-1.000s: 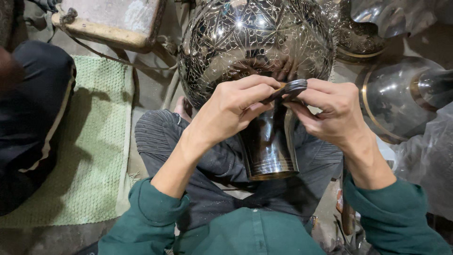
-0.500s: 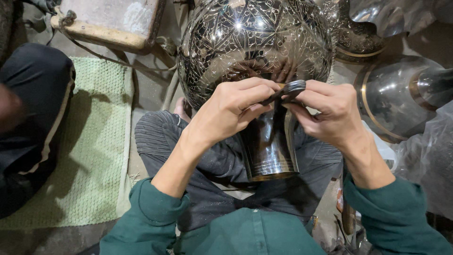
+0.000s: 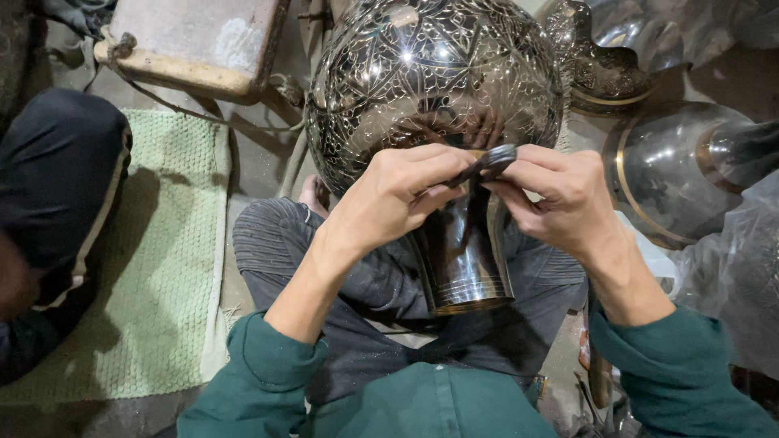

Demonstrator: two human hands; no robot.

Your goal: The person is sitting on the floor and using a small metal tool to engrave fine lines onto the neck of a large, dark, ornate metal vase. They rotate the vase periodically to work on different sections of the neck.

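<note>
The left hand (image 3: pixel 398 195) and the right hand (image 3: pixel 560 195) are meeting over the narrow neck of a large engraved metal vase (image 3: pixel 434 81), both pinching a small dark ring (image 3: pixel 491 158) between thumbs and fingertips; the vase is lying across the person's lap, belly away and flared foot toward the body, which seems to be steadying it for close work; a green mat (image 3: pixel 162 259) is lying to the left, polished metal vessels (image 3: pixel 673 174) are crowding the right, leaving little room there.
</note>
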